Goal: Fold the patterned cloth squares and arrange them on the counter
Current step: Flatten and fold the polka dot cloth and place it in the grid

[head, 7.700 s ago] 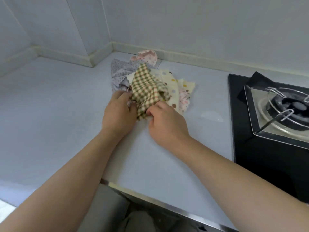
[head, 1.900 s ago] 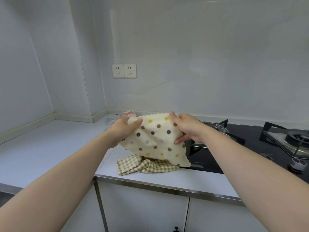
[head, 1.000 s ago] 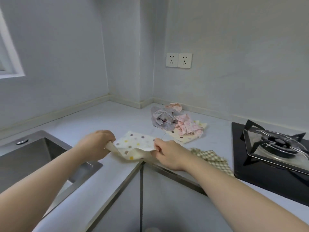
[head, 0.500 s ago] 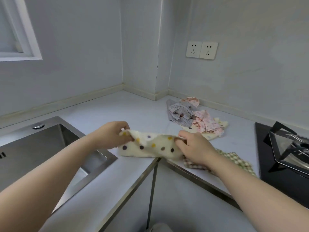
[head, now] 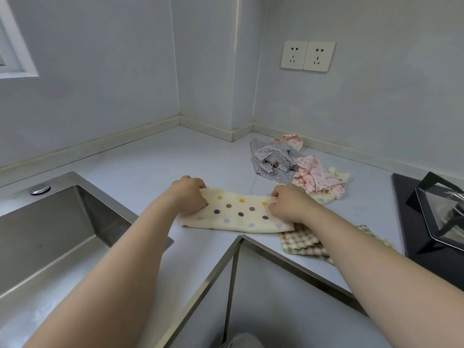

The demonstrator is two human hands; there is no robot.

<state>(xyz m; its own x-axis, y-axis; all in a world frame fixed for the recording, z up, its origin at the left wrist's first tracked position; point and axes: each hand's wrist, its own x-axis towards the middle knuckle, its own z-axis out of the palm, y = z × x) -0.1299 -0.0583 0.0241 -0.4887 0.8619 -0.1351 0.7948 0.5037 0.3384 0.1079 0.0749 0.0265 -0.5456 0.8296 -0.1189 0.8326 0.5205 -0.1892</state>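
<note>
While gripped, dotted cloth (head: 238,214) near edge (head: 288,260)

The pale tabletop (head: 150,167) carries a folded cream polka-dot cloth (head: 238,214) just right of the sink (head: 50,234), a checked cloth (head: 301,243) touching its far-from-sink end, a heap of crumpled cloths (head: 296,167) beyond, and a black hob (head: 411,222) farthest from the sink.

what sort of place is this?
Looks like a home kitchen: a steel sink set into the counter, a gas hob at the right, and twin wall sockets above the corner.
</note>
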